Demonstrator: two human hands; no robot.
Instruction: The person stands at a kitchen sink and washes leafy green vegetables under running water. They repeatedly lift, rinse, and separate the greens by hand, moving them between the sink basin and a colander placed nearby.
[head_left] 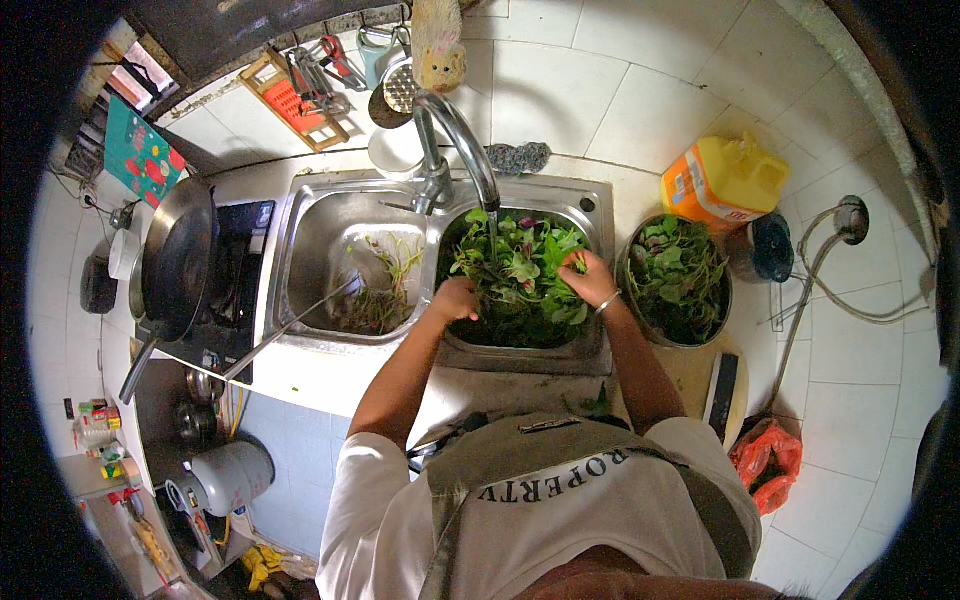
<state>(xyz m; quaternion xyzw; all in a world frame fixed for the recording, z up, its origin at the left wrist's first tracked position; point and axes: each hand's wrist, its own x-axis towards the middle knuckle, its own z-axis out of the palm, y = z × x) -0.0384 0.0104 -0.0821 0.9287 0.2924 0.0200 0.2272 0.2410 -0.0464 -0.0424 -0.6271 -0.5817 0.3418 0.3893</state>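
Observation:
Leafy greens (525, 262), some with purplish leaves, fill the right basin of the steel double sink (432, 240). A thin stream of water seems to fall on them from the curved faucet (470, 135). My left hand (458, 300) is curled at the left side of that basin, against the greens; its grip is partly hidden. On the basin's right side, my right hand (588, 277), with a bracelet at the wrist, has its fingers closed on some leaves. Stems and trimmings (385, 285) lie in the left basin, where a long-handled utensil (300, 318) leans over the front rim.
A round pot (634, 290) heaped with greens stands right of the sink, before a yellow jug (722, 185). A knife (722, 395) lies on a cutting board (690, 372) at the near right. Left are a stove (238, 270) and a tilted pan (180, 262). Utensils hang behind.

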